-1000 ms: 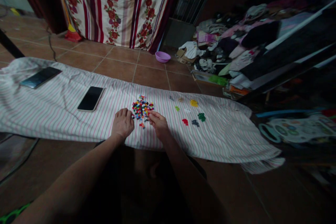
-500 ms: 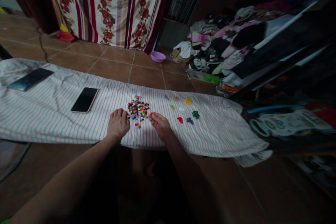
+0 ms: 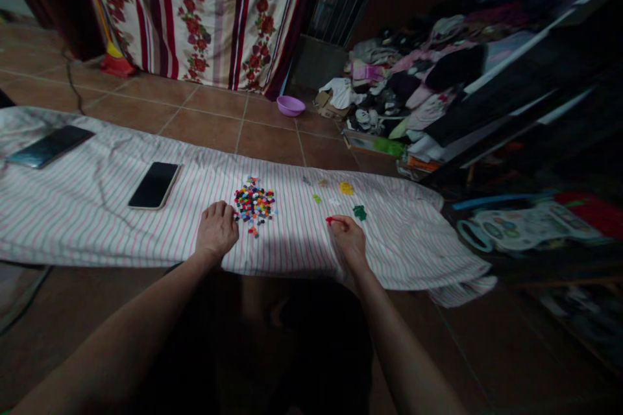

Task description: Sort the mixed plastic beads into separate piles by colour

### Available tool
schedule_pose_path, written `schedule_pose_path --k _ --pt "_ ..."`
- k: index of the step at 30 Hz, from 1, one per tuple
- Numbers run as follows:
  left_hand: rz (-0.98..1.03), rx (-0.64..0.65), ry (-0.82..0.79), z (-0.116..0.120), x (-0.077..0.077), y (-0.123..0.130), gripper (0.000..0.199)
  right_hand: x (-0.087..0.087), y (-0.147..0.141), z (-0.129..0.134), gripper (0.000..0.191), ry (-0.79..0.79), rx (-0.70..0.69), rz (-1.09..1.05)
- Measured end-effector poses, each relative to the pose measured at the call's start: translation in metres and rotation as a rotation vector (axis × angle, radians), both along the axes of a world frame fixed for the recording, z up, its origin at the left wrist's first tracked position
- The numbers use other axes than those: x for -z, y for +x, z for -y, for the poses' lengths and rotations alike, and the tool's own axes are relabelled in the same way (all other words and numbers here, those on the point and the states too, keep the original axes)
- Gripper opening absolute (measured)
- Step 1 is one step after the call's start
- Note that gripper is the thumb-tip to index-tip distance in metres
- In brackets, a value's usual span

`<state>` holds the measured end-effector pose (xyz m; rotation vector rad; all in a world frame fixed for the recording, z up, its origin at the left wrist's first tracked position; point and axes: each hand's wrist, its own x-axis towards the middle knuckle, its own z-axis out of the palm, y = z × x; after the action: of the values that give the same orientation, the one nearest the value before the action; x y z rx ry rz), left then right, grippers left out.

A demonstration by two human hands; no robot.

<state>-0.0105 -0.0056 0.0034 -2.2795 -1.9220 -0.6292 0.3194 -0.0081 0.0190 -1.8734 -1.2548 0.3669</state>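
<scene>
A heap of tiny multicoloured pieces point(image 3: 254, 201), perhaps beads or little bricks, lies on the striped cloth. My left hand point(image 3: 217, 228) rests palm down at its left edge, fingers lying on the cloth and holding nothing visible. To the right of the heap, my right hand point(image 3: 349, 237) pinches at the small red pieces point(image 3: 329, 220) with thumb and forefinger. Around it lie sorted groups: green pieces point(image 3: 359, 212), yellow pieces point(image 3: 346, 188), lime pieces point(image 3: 317, 198), white pieces point(image 3: 333, 201), tan pieces point(image 3: 322, 182) and grey pieces point(image 3: 306, 181). My right hand hides the dark grey group.
A phone point(image 3: 154, 185) lies left of my left hand, with a second dark device point(image 3: 51, 146) farther left. The striped cloth point(image 3: 413, 240) ends in a drooping right edge. Beyond it on the tiled floor are a purple basin point(image 3: 291, 106) and heaped clothes point(image 3: 384, 84).
My right hand has moved right, from the heap's edge to the red group, carrying a small red piece. It now covers the dark grey group. My left hand has stayed put.
</scene>
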Motion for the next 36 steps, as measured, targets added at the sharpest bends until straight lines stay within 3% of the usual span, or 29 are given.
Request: schedule_pose_path --k 4,10,21,27,36 --pt "-0.009 -0.007 -0.002 0.000 -0.001 0.000 0.016 0.008 0.019 0.006 0.027 -0.107 0.083 0.198" --pt "-0.015 -0.016 0.001 -0.001 0.001 0.000 0.015 0.022 0.020 -0.001 0.028 -0.075 0.057 0.325" --pt "-0.006 -0.015 -0.006 -0.001 0.001 0.000 0.017 0.033 0.024 -0.004 0.033 0.000 0.002 0.237" --pt "-0.001 -0.011 -0.001 -0.001 0.001 0.000 0.017 0.036 0.035 -0.011 0.041 -0.036 -0.049 0.311" --pt "0.025 -0.008 -0.010 0.000 0.000 0.001 0.018 0.040 0.028 -0.011 0.044 -0.007 -0.174 0.408"
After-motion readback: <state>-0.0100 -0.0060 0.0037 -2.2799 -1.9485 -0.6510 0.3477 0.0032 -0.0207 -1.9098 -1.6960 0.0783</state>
